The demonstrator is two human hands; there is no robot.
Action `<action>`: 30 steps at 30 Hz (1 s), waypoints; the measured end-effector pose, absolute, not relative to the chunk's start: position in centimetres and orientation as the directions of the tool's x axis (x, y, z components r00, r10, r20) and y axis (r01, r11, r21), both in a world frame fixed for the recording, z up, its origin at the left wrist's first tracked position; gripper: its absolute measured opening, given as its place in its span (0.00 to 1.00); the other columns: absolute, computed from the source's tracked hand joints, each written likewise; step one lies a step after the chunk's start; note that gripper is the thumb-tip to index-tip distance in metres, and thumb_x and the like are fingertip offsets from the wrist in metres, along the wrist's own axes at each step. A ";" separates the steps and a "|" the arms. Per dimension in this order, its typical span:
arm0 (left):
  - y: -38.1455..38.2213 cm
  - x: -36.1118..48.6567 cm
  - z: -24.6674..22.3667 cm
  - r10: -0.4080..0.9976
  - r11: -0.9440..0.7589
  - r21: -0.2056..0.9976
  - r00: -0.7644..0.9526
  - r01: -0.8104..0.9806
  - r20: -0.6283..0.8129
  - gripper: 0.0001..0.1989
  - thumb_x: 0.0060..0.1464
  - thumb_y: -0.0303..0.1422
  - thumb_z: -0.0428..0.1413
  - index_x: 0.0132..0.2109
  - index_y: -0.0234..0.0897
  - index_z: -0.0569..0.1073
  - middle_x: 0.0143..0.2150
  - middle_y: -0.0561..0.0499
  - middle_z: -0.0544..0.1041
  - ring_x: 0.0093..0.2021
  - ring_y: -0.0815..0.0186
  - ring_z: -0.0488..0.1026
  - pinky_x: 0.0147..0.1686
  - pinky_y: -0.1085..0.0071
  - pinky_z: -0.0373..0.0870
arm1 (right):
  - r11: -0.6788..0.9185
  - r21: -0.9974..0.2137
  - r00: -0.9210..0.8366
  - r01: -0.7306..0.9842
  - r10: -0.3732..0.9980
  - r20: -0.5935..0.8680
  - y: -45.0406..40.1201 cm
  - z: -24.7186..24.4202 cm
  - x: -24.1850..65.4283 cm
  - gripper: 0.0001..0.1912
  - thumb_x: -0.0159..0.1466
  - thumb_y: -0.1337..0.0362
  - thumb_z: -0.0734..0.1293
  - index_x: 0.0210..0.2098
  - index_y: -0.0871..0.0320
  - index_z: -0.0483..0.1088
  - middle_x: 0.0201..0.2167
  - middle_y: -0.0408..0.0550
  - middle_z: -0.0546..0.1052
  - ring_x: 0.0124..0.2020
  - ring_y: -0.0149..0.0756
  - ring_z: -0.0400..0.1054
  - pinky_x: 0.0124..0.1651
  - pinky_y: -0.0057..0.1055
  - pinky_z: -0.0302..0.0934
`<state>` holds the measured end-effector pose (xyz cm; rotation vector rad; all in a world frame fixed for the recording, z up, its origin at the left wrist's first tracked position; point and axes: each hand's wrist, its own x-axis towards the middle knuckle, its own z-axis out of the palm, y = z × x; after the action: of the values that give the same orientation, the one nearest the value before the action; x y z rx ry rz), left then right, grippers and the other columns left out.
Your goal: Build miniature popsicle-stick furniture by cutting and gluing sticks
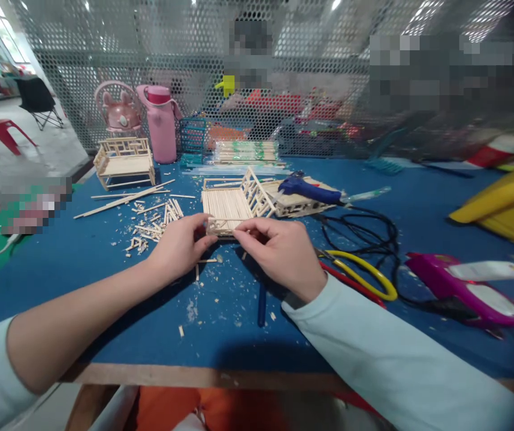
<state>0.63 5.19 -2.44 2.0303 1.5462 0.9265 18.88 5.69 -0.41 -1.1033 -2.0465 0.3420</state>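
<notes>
A miniature bench made of thin wooden sticks (225, 205) sits on the blue table in front of me, its lattice side (257, 191) standing up at the right. My left hand (184, 239) is closed in a pinch at the bench's front left corner. At the front edge, my right hand (281, 248) pinches the same bench with thumb and forefinger. A narrow strip of stickwork shows between the two sets of fingertips; whether it is joined to the seat I cannot tell. Behind the right hand, a blue glue gun (311, 190) rests on a stick-built slab (299, 206).
Cut stick pieces (153, 227) and long sticks (124, 199) lie left. A second stick bench (126, 164) and a pink bottle (162, 126) stand behind. Yellow-handled pliers (369, 275), black cable (356, 227) and a purple tool (454, 287) lie right. Perforated metal (194, 60) closes the back.
</notes>
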 end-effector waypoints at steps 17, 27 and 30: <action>0.9 1.9 1.5 0.988 -0.155 0.985 0.024 0.079 0.154 0.05 0.50 0.32 0.58 0.33 0.35 0.76 0.25 0.55 0.72 0.24 0.73 0.65 0.27 0.77 0.65 | 0.740 -0.187 -0.357 0.646 0.510 0.782 2.8 1.7 18.6 0.08 0.64 0.66 0.61 0.37 0.55 0.73 0.30 0.45 0.79 0.32 0.32 0.72 0.36 0.27 0.62; 0.7 1.9 1.1 0.982 -0.180 0.967 -0.018 0.179 0.186 0.07 0.48 0.35 0.59 0.35 0.36 0.75 0.31 0.52 0.72 0.26 0.71 0.67 0.26 0.74 0.67 | 0.727 -0.301 -0.342 0.617 0.592 0.730 3.0 2.0 18.0 0.08 0.63 0.67 0.63 0.31 0.57 0.74 0.31 0.43 0.80 0.32 0.31 0.74 0.35 0.25 0.61; 0.8 1.7 1.0 0.973 -0.231 0.942 0.038 0.245 0.229 0.07 0.52 0.35 0.56 0.35 0.37 0.76 0.31 0.53 0.71 0.29 0.70 0.66 0.28 0.74 0.66 | 0.716 -0.339 -0.316 0.610 0.613 0.724 3.1 1.9 17.9 0.07 0.62 0.67 0.64 0.30 0.57 0.75 0.26 0.41 0.79 0.26 0.29 0.72 0.31 0.24 0.60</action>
<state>1.74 0.79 1.01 1.5765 1.2657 1.2457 17.90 3.06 1.89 -0.9334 -2.0087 0.0035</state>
